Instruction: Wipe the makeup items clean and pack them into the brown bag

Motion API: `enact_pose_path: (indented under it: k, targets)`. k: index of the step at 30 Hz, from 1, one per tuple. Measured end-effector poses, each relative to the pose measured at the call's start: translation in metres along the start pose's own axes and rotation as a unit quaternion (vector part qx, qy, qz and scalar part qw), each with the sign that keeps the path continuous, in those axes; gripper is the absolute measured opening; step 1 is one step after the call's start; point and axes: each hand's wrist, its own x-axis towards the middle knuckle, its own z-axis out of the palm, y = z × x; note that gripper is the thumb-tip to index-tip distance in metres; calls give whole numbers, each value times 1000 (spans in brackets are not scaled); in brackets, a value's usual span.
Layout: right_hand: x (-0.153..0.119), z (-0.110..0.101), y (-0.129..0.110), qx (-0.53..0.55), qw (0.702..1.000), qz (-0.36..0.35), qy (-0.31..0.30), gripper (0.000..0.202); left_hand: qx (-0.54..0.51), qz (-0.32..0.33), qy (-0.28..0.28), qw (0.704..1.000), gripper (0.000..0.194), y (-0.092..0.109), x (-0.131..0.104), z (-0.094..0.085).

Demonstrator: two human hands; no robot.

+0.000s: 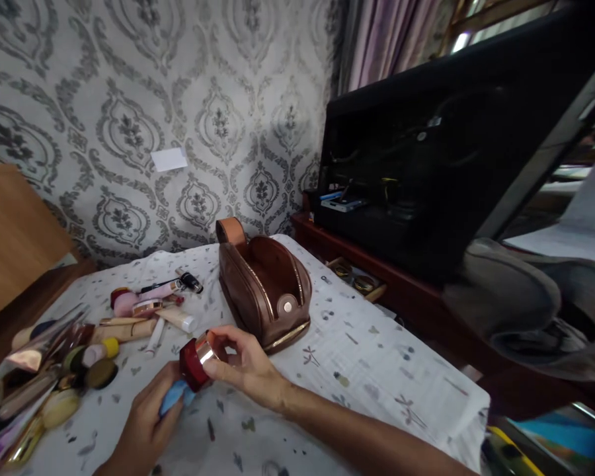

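My right hand point(250, 363) grips a dark red cosmetic jar point(192, 367) by its shiny rose-gold lid point(205, 347), holding it tilted above the patterned cloth. Crumpled in my left hand point(149, 416) is a piece of light blue cloth point(174, 395), pressed near the base of the jar. Just behind my right hand stands a brown leather toiletry bag point(245, 294), its top unzipped and its handle raised. On the left lies a pile of makeup, with brushes, a white-capped tube point(177, 318) and a round dark-topped brush point(101, 374).
A white cloth with small prints point(357, 370) covers the table. A black television point(401, 158) stands at right, over a small open drawer point(361, 281). A wooden board point(14, 231) is at far left. Someone's knee in grey point(510, 284) shows at right.
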Motion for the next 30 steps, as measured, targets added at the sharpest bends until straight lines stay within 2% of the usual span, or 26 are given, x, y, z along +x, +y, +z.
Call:
enact_pose_path:
  k: [3,6,11,15,18,21,23,26,30]
  targets:
    - [-7,-7,-20,-13,999,-42,-14,46,50,34,17,998,35,5,22,3]
    - [-13,-20,-42,-44,995,-90,10,47,82,65,45,993,35,19,54,8]
    - [-18,-48,-82,-97,984,-135,69,47,82,125,42,988,40,56,114,23]
    - [-13,-76,-102,-132,971,-165,113,47,149,145,1,978,45,74,141,36]
    - [-4,-103,-102,-219,949,-164,157,46,201,151,-15,968,47,74,144,41]
    - [1,-127,-97,-300,921,-138,207,44,194,153,-11,969,48,70,138,42]
    - [3,-135,-97,-328,911,-132,211,43,176,147,0,973,47,67,133,43]
    - [10,-134,-106,-390,891,-142,184,43,156,127,25,979,46,65,126,47]
    - [39,-121,-119,-529,829,-126,133,27,132,102,52,985,47,63,120,57]
